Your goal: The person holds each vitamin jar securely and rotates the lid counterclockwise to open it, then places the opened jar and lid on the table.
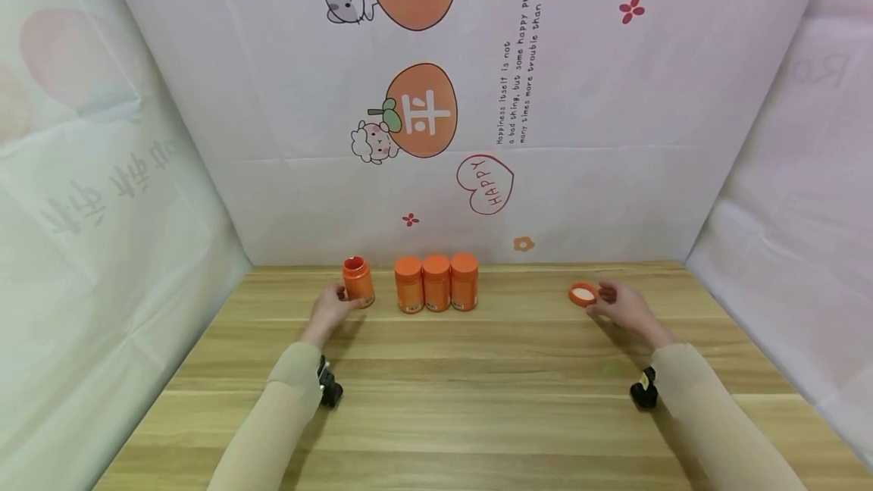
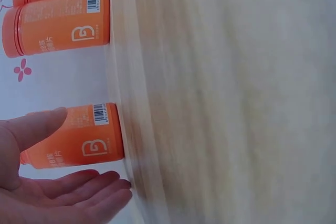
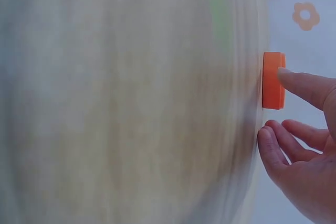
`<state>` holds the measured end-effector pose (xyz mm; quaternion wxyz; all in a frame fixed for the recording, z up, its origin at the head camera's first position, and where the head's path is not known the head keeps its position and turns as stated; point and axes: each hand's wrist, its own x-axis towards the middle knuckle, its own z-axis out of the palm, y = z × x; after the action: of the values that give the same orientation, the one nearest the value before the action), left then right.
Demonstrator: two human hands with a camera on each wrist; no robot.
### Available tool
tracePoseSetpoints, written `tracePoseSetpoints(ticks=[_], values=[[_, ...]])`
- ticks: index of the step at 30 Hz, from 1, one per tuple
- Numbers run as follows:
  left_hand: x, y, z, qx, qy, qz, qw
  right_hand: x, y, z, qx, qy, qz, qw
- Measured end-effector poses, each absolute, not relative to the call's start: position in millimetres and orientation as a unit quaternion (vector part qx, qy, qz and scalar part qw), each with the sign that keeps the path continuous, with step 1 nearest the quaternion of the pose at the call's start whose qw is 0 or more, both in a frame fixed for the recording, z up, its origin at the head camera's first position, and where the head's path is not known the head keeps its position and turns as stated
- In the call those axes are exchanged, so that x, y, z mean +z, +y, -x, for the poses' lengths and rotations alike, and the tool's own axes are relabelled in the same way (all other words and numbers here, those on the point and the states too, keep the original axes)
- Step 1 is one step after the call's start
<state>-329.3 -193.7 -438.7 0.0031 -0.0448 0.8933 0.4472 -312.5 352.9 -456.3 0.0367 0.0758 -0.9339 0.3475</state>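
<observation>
An uncapped orange jar [image 1: 359,288] stands upright at the left, its red inner mouth showing. My left hand [image 1: 332,312] is beside it, thumb on the near side and fingers stretched out apart from the thumb; the left wrist view shows the thumb overlapping the jar [image 2: 79,145] and a gap below it to the fingers. Far to the right an orange lid [image 1: 574,298] lies with its white inside up. My right hand [image 1: 624,309] is next to the lid; in the right wrist view the thumb tip overlaps the lid [image 3: 272,85], with the other fingers loosely bent below.
Three orange jars [image 1: 436,286] with lids on stand in a row right of the uncapped jar. All rest on a wood-grain table [image 1: 470,400]. A printed white cloth [image 1: 586,135] rises behind, with cloth walls at both sides.
</observation>
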Motion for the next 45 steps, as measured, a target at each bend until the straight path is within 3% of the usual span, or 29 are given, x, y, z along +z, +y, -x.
tracePoseSetpoints(ticks=[21, 45], values=[[-432, -193, 299, 0.412, 0.910, 0.034, 0.035, -450, 344, 284, 0.257, -0.963, -0.078, 0.011], [-431, -170, 287, 0.346, 0.937, -0.029, 0.022, -444, 308, 259, 0.177, -0.974, -0.139, 0.010]])
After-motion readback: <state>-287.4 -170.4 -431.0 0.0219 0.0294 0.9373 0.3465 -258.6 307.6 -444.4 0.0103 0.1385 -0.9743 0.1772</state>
